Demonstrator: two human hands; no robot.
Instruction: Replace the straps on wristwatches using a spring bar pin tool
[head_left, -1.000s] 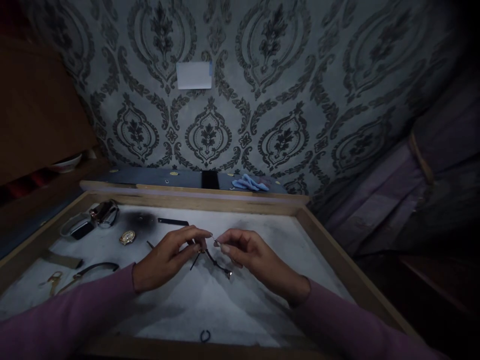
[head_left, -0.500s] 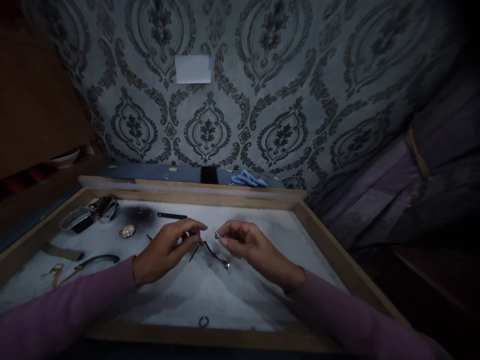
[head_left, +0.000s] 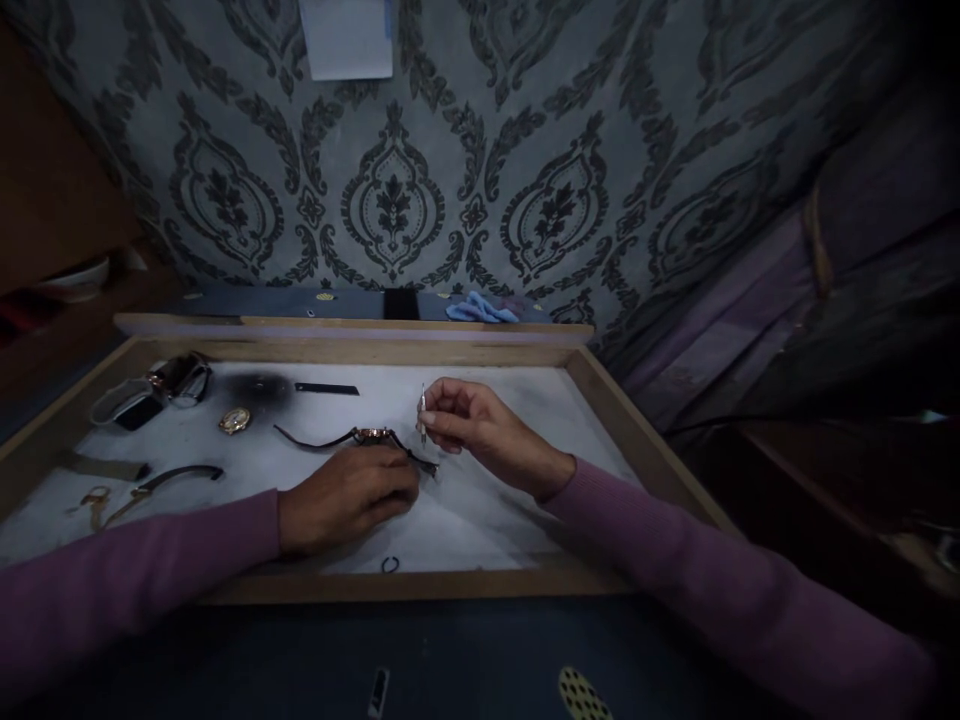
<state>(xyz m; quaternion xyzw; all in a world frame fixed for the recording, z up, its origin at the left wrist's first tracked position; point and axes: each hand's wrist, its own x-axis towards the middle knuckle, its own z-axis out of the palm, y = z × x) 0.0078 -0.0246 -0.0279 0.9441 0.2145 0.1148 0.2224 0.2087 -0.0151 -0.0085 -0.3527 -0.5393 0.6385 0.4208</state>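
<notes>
A wristwatch [head_left: 373,435] with a dark strap and a gold-toned case lies in the middle of the white-bottomed tray [head_left: 480,585]. My left hand [head_left: 352,500] is closed against its near side, fingers curled and partly hidden, with the strap stretching out left and right beyond them. Between the thumb and fingers of my right hand [head_left: 469,425] is a slim, pointed metal tool [head_left: 422,415], held upright just right of the watch and apart from it. Its exact kind is too small to tell. The small dark ring [head_left: 390,565] lies near the tray's front edge.
At the tray's left are a smartwatch [head_left: 139,408], another watch [head_left: 184,378], a gold watch case [head_left: 235,420], an olive strap [head_left: 105,465] and a dark curved strap [head_left: 180,475]. A flat black strip [head_left: 327,389] lies behind. Blue cloth [head_left: 480,308] sits beyond the raised wooden rim.
My left hand has come down onto the near side of the watch, which now lies flatter. My right hand has turned the metal tool upright. The head view has tilted downward.
</notes>
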